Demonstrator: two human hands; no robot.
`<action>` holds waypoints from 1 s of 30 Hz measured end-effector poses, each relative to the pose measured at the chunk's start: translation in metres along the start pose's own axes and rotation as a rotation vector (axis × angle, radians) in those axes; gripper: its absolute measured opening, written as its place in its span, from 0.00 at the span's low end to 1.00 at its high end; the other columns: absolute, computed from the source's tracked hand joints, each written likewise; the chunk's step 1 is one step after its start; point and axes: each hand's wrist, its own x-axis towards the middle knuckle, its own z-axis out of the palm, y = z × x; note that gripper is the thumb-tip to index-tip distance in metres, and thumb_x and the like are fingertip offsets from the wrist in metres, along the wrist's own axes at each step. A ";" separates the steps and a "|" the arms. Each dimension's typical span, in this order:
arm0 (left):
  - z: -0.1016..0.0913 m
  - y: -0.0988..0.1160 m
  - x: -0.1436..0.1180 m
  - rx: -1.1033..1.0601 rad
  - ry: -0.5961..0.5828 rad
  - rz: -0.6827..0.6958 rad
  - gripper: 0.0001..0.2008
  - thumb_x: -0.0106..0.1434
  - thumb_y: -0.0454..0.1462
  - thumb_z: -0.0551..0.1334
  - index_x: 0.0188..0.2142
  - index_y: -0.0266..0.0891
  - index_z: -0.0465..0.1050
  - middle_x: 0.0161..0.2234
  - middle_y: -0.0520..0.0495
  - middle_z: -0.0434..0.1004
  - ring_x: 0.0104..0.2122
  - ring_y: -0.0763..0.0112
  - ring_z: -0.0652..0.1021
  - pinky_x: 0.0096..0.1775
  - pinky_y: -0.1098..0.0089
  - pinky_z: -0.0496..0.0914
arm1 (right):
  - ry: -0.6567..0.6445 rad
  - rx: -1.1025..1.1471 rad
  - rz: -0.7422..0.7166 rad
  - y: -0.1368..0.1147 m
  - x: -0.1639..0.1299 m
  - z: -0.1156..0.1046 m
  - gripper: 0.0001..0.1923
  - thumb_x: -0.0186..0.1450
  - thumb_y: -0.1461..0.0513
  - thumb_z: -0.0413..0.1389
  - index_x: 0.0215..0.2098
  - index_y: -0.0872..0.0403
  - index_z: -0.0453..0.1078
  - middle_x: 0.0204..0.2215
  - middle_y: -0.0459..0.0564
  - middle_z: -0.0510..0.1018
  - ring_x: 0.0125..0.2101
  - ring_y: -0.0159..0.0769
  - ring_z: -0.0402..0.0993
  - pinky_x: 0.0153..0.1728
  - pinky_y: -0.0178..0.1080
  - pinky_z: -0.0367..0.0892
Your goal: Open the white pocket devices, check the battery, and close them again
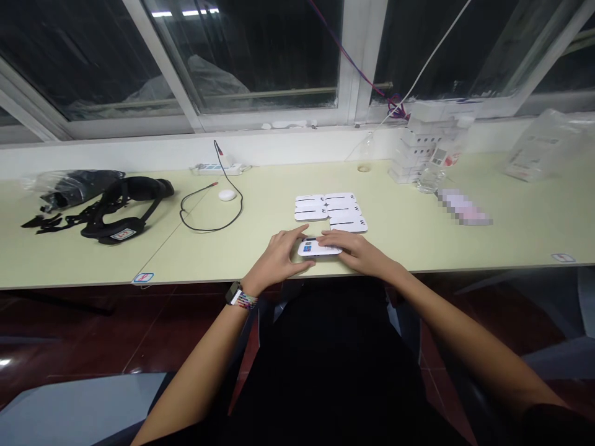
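Gripping small white labelled box [318,248], both hands [325,251], writing unreadable

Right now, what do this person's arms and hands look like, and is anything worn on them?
Both forearms are bare, with no gloves on the left hand or the right hand. The left wrist carries a dark watch and beside it a multicoloured woven bracelet. The right wrist shows nothing worn. A dark sleeve edge shows at the right upper arm.
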 end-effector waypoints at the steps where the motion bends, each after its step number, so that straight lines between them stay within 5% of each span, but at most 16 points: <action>1: -0.001 0.001 0.000 0.002 0.001 0.013 0.41 0.70 0.50 0.72 0.77 0.53 0.59 0.66 0.43 0.76 0.65 0.44 0.73 0.67 0.47 0.66 | -0.009 -0.026 -0.003 -0.001 0.001 0.000 0.32 0.69 0.71 0.51 0.67 0.45 0.76 0.67 0.51 0.80 0.71 0.48 0.72 0.74 0.64 0.64; 7: -0.002 0.000 0.003 0.026 -0.008 0.099 0.21 0.76 0.49 0.67 0.65 0.51 0.74 0.62 0.46 0.80 0.63 0.50 0.75 0.67 0.50 0.65 | 0.002 -0.146 0.001 -0.006 0.002 0.002 0.27 0.71 0.65 0.57 0.68 0.45 0.76 0.68 0.52 0.79 0.71 0.56 0.71 0.72 0.70 0.64; 13: -0.001 0.001 0.002 0.027 0.006 0.103 0.19 0.76 0.47 0.67 0.63 0.51 0.75 0.59 0.47 0.80 0.61 0.52 0.75 0.66 0.50 0.65 | 0.009 -0.142 0.013 -0.002 0.000 0.005 0.24 0.77 0.65 0.50 0.67 0.48 0.75 0.67 0.55 0.79 0.69 0.53 0.73 0.69 0.66 0.69; 20: 0.002 -0.004 0.000 0.036 0.028 0.127 0.19 0.75 0.44 0.68 0.64 0.51 0.77 0.58 0.45 0.79 0.61 0.51 0.75 0.65 0.51 0.67 | 0.068 -0.151 0.024 -0.010 -0.004 -0.001 0.18 0.74 0.61 0.58 0.61 0.50 0.76 0.59 0.61 0.81 0.60 0.55 0.80 0.60 0.61 0.79; 26: 0.005 -0.005 -0.002 0.081 0.067 0.164 0.18 0.74 0.44 0.69 0.61 0.49 0.78 0.62 0.43 0.77 0.63 0.50 0.75 0.66 0.49 0.67 | 0.061 -0.171 -0.016 -0.008 -0.009 0.000 0.16 0.74 0.61 0.59 0.59 0.49 0.76 0.59 0.57 0.84 0.61 0.53 0.82 0.74 0.66 0.64; 30: 0.005 0.000 -0.002 0.136 0.083 0.226 0.18 0.73 0.41 0.69 0.61 0.47 0.76 0.60 0.44 0.80 0.60 0.52 0.78 0.66 0.50 0.67 | 0.088 -0.225 0.044 -0.007 -0.013 0.005 0.27 0.73 0.62 0.60 0.69 0.50 0.71 0.61 0.60 0.83 0.63 0.59 0.80 0.63 0.65 0.78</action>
